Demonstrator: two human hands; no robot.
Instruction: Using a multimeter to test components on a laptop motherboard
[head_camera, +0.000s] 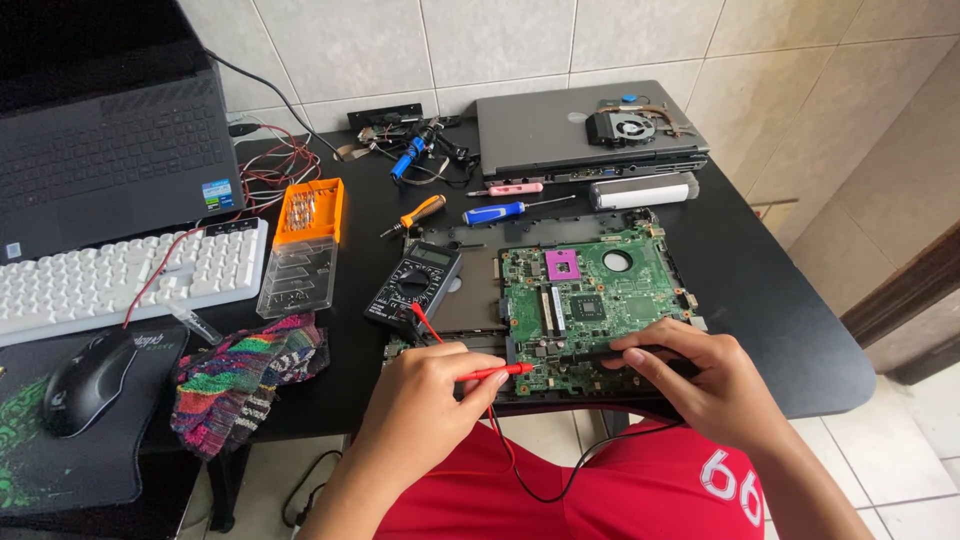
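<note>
Tiled walls are seen behind a black bench (760, 300), at whose near edge a green circuit board (590, 300) is being probed, a red probe (497, 372) pinched in the left hand (425, 400) and a black probe (610, 354) gripped in the right hand (715, 385), steady tip contact being judged necessary next, with a multimeter (413, 285) lying just left.

Bright, even daylight; soft shadows; sharp focus; slight wide-angle bend at edges; top-left corner dark.

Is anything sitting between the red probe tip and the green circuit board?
Nothing visible does. The left hand holds the red probe with its tip at the near edge of the green circuit board. The right hand lies on the board's near right part, holding a black probe, beside the red tip.
</note>
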